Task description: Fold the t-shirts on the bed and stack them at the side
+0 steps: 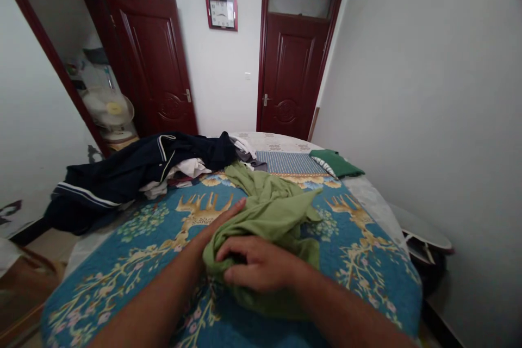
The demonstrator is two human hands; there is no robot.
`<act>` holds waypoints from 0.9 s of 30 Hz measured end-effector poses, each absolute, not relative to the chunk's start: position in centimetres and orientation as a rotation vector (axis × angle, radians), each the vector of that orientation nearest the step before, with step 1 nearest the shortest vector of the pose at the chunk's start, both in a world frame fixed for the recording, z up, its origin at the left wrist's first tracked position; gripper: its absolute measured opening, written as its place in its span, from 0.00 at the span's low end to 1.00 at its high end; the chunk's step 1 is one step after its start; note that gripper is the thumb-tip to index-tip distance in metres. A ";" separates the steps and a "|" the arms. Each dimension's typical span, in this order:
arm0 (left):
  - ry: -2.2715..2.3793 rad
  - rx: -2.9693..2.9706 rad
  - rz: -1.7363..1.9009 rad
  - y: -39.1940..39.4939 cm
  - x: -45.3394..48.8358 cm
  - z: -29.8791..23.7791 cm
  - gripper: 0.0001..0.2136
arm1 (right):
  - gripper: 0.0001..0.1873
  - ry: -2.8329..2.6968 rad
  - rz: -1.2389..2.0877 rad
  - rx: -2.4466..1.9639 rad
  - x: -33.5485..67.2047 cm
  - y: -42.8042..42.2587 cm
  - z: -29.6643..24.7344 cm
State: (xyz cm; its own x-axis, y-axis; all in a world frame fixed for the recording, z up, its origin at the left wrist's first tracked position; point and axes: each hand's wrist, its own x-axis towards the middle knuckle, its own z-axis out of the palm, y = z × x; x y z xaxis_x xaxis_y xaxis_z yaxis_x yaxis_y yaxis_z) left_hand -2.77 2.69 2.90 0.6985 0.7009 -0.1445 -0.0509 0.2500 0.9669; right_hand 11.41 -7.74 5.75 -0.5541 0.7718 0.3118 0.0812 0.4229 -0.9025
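Observation:
A crumpled light green cloth garment (281,212) lies bunched on the table in front of me; its exact kind is hidden by the folds. My left hand (226,217) reaches along its left side with a finger stretched out straight, and folds of the fabric cover its other fingers. Nearer to me, my right hand (259,263) has its fingers curled on the near left edge of the garment, thumb and forefinger closing round a fold. Part of the cloth is hidden beneath my right hand and forearm.
A blue cover with deer and flowers (155,266) spreads under the garment. Dark navy clothing (122,174) and white cloth (191,167) are heaped at the left. A green folded cloth (336,163) lies at the far right. A round stool (424,228) stands beside the right wall.

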 end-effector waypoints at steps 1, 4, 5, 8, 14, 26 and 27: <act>0.625 1.196 0.560 2.2 -3.4 2.8 0.24 | 0.08 -2.030 1.243 -0.680 10.6 -8.0 5.4; 0.643 1.121 0.591 2.0 -5.4 1.6 0.21 | 0.14 -2.096 1.526 -0.638 11.1 -8.1 4.3; 0.677 1.116 0.616 2.3 -6.0 1.1 0.22 | 0.16 -2.056 1.626 -0.643 11.9 -8.0 4.0; 0.867 1.120 0.758 3.9 -7.5 -0.2 0.24 | 0.21 -1.826 1.797 -0.662 15.6 -7.2 3.6; 1.276 1.197 1.204 7.8 -10.4 -0.9 0.24 | 0.22 -1.553 0.893 -1.227 24.4 -4.1 0.7; 1.365 1.501 1.056 7.1 -12.4 0.9 0.35 | 0.20 -1.970 -0.003 -1.790 25.3 -1.0 -4.2; 1.321 1.596 0.994 6.9 -12.9 1.2 0.40 | 0.18 -1.975 -0.023 -1.806 25.3 -0.9 -4.2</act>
State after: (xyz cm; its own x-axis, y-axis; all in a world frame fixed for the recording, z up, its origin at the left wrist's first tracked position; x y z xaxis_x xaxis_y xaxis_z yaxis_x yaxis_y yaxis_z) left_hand -12.85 6.87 1.19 0.1386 0.9878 0.0710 0.3415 -0.1150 0.9328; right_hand 25.30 -0.85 -4.15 -0.0309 0.9392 0.3420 0.9469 0.1371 -0.2908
